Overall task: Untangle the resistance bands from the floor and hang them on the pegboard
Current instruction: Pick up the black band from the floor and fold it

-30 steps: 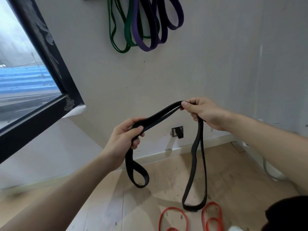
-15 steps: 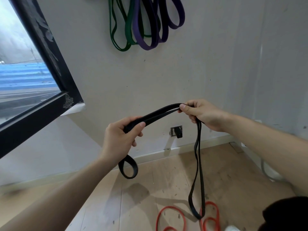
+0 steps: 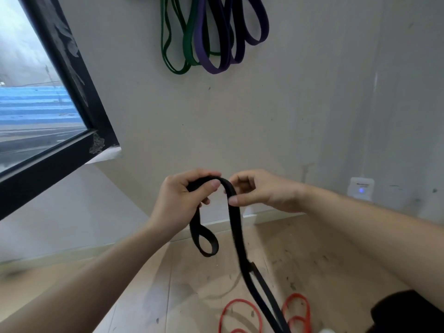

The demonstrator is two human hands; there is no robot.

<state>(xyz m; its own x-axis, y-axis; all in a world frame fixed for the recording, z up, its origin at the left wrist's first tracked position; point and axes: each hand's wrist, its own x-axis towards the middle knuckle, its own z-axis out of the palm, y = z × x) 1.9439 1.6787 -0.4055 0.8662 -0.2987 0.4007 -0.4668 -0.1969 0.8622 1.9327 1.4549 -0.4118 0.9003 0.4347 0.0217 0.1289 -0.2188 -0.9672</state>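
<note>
A black resistance band [image 3: 236,227] arches between my two hands in front of the wall. My left hand [image 3: 182,200] grips its top, thumb pressed over it, and a short loop hangs below the fist. My right hand [image 3: 260,191] pinches the band just right of the arch. From there a long doubled length drops toward the floor. A red band [image 3: 242,316] lies tangled on the wooden floor at the bottom. Green bands [image 3: 174,44] and purple bands [image 3: 216,39] hang high on the wall; their hooks are out of frame.
A black-framed window [image 3: 72,150] fills the left side. A white wall device with a blue light [image 3: 361,189] sits low at the right. A dark shape [image 3: 408,313] fills the bottom right corner. Pale skirting runs along the wall base.
My hands have come close together, so the stretched span of black band is now a tight arch. The long hanging length has swung to the right.
</note>
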